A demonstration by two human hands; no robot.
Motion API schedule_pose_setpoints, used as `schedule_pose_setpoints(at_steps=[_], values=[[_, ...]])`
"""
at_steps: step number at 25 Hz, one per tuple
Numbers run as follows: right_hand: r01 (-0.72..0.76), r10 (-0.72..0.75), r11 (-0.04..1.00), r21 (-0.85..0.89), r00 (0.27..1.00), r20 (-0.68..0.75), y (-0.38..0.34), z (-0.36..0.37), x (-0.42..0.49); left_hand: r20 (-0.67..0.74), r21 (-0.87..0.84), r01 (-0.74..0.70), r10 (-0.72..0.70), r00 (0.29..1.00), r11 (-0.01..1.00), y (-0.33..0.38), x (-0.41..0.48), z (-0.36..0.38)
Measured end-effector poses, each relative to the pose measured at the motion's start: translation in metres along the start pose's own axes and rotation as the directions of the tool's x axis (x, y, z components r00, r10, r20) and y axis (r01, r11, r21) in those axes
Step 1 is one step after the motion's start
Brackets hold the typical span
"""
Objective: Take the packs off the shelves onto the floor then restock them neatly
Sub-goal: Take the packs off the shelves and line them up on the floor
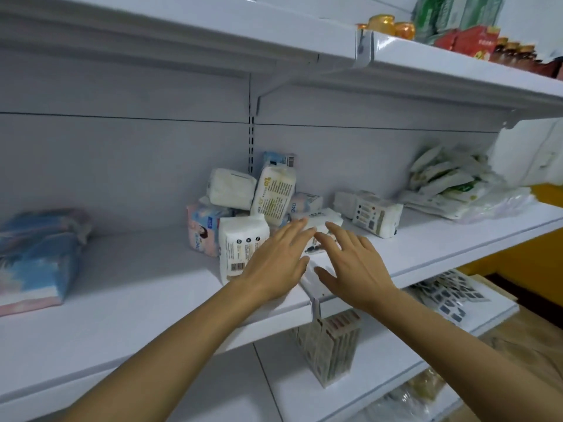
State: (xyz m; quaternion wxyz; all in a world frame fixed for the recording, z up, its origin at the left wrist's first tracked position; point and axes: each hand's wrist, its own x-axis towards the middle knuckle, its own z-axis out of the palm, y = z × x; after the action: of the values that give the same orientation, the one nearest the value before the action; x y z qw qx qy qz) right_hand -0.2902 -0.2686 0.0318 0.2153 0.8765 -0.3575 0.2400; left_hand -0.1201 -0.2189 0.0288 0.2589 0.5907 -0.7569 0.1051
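A jumble of white tissue packs lies on the middle shelf (137,287). An upright white pack (240,242) with a barcode stands at the front of the pile. A flat white pack (323,222) lies just beyond my fingertips. My left hand (274,266) reaches over the shelf edge with straight fingers beside the upright pack, its fingertips at the flat pack. My right hand (350,266) is spread flat next to it, fingers extended toward the same pack. Neither hand grips anything. More packs (274,193) lean against the back panel, and another white pack (377,216) lies to the right.
A blue and pink pack (36,257) lies at the shelf's left. Flat sachets (447,184) are heaped at the right. Boxes (332,345) stand on the shelf below. The top shelf holds jars (387,25), red packets (469,41) and green packs (454,13).
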Motion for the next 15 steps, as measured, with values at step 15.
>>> schedule_pose_setpoints(at_steps=[15], values=[[-0.097,-0.040,0.798,0.595,0.976,0.213,0.082,0.068,0.145,-0.133,0.632,0.337,-0.331,0.934,0.698,-0.074,0.060,0.004]])
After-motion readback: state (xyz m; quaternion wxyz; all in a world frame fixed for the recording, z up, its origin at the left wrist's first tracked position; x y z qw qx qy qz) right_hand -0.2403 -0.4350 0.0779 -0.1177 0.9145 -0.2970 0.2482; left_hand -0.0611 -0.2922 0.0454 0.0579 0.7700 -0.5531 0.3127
